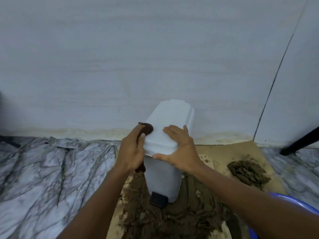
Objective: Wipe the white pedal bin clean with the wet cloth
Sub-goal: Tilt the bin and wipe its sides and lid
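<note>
against the left edge of the lid (170, 116), the fingers (141, 135) of the left hand (133, 149) are clamped round a dark brown cloth (147, 129), the thumb pressing it onto the plastic while a tail of it hangs below the wrist. the right hand (181, 147) lies flat on the lid's near right corner, fingers straight and spread apart, thumb hooked along the front rim, steadying it. the white pedal bin (164, 176) stands upright and shut just before the pale wall (138, 57), its black pedal (158, 200) facing the person. it sits on a cardboard sheet (241, 149) smeared with brown mud (172, 218), and a separate clump (246, 171) of the same muck lies to the right. veined marble floor (43, 166) spreads to the left, a blue basin (296, 202) shows at the lower right edge and a black leg (300, 144) slants in at the far right.

the step in hand appears to be wiping the lid, starting at its left side. the visible top looks clean already, though the body below has yet to be reached. the next move likely calls for drawing the cloth across the lid under firm pressure, with the right hand shifting out of its path yet holding the light bin from tipping or sliding on the slick cardboard.
</note>
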### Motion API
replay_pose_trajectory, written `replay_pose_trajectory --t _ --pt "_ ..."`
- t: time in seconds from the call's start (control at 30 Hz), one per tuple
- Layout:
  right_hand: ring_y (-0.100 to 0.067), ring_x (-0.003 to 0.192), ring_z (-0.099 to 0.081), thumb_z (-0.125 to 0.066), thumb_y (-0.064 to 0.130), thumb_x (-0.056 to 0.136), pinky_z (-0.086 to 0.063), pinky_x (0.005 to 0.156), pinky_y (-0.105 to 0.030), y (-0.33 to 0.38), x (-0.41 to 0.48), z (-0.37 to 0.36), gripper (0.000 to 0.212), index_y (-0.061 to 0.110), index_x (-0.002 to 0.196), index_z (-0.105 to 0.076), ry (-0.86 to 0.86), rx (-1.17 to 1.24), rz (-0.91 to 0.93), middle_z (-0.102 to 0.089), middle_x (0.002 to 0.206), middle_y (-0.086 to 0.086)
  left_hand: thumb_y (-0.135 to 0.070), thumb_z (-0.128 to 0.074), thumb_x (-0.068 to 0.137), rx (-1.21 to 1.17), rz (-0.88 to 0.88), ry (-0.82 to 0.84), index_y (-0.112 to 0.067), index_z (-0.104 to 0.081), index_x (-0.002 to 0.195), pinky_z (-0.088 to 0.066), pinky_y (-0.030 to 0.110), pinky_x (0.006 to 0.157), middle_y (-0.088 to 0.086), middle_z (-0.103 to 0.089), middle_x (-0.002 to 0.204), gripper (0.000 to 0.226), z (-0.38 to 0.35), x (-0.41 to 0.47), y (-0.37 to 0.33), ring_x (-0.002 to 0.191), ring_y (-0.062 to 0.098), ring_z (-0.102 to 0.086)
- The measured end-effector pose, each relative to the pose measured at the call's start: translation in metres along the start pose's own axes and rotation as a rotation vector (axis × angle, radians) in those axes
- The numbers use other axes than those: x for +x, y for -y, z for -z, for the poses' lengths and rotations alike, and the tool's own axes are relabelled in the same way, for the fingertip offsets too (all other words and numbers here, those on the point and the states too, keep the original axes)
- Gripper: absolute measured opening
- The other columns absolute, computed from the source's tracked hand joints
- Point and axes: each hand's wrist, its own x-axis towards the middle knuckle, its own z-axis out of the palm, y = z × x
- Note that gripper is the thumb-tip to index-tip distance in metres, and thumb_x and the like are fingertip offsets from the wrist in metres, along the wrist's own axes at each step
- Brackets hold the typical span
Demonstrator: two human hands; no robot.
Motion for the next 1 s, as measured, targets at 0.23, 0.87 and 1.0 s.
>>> replay_pose_trajectory --t 0.23,0.87,1.0 --pt "-0.002 0.15 -0.013 -0.062 0.081 0.067 -0.005 0.125 -0.031 0.002 -0.006 0.019 0.107 0.02 0.152 -0.036 0.252 0.006 0.003 -0.029 0.159 0.01 -0.027 -0.04 0.102 0.26 -0.095 0.314 -0.017 -0.054 0.138 -0.036 0.043 0.11 0.001 -0.055 0.14 0.04 0.005 0.001 -0.013 0.125 0.021 -0.047" --pt "-0.007 0.152 -0.006 -0.042 0.046 0.102 -0.011 0.122 -0.033 -0.05 0.065 0.031 0.053 0.028 0.151 -0.037 0.26 -0.138 -0.148 -0.02 0.164 0.01 -0.089 -0.03 0.07 0.697 -0.079 0.185 -0.021 -0.049 0.131 -0.031 0.045 0.112 0.001 -0.051 0.137 0.093 -0.043 0.01 -0.038 0.129 0.025 -0.043" --pt "-0.011 0.153 0.0 -0.036 0.053 0.102 -0.005 0.125 -0.037 -0.016 0.056 0.031 0.061 0.024 0.155 -0.029 0.344 -0.296 -0.114 -0.014 0.165 0.007 -0.082 -0.047 0.07 0.599 -0.12 0.233 -0.023 -0.049 0.128 -0.036 0.041 0.109 -0.004 -0.051 0.135 0.082 -0.011 0.0 -0.024 0.126 0.021 -0.044"
